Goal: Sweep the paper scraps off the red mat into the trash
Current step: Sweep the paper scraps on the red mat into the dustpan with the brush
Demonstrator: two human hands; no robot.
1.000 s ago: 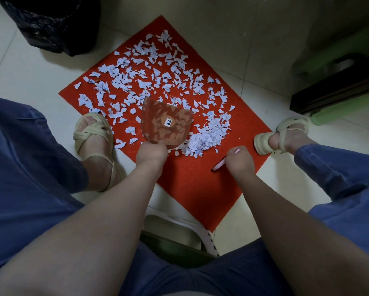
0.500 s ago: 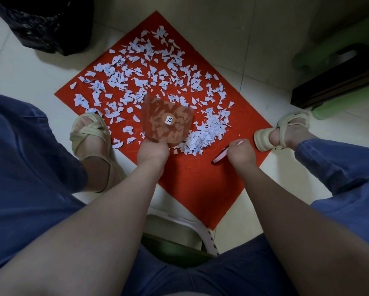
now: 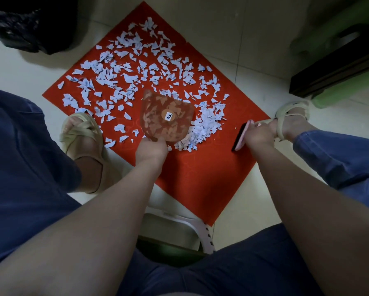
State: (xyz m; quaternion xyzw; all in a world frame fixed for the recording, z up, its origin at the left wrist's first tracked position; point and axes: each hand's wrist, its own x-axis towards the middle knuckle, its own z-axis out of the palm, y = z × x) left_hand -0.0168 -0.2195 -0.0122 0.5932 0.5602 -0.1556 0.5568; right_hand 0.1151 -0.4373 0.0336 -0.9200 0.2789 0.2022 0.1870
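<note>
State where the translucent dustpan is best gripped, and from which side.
Grip the dustpan at its narrow near end, from the person's side, as the left hand does. Its wide far edge faces the paper scraps and should stay free.

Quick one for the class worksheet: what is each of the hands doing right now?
Left hand: closed, gripping the translucent red dustpan.
Right hand: closed, gripping the pink brush.
</note>
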